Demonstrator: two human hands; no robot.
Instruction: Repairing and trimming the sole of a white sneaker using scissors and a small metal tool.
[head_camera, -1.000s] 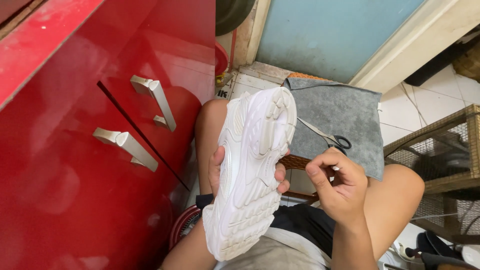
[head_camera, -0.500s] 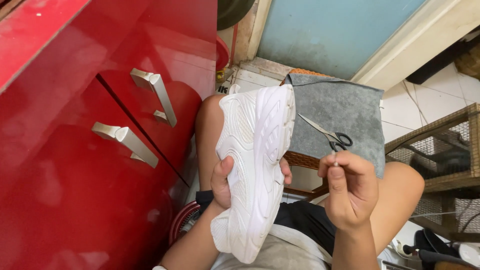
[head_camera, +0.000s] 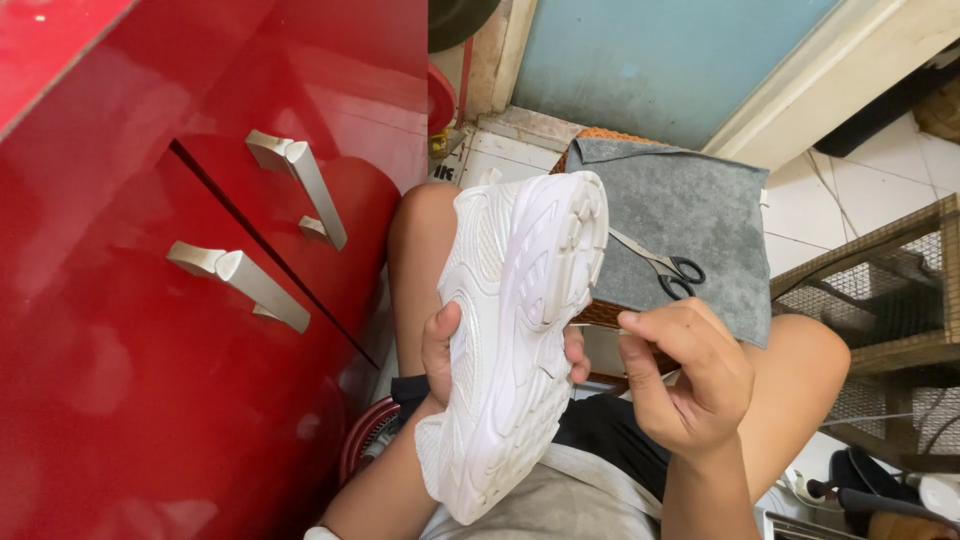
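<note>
My L hand (head_camera: 452, 352) clamped round white sneaker (head_camera: 515, 330), sole up over my lap. R hand (head_camera: 690, 375) fingers pinched together beside it, contents too small to tell. Best keep shoe steady w/ firm grip.

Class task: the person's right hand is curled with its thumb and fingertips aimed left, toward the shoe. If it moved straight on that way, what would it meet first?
Probably the white shoe, near its sole edge, where the left hand grips it. The right hand sits close beside it, though depth is unclear.
</note>
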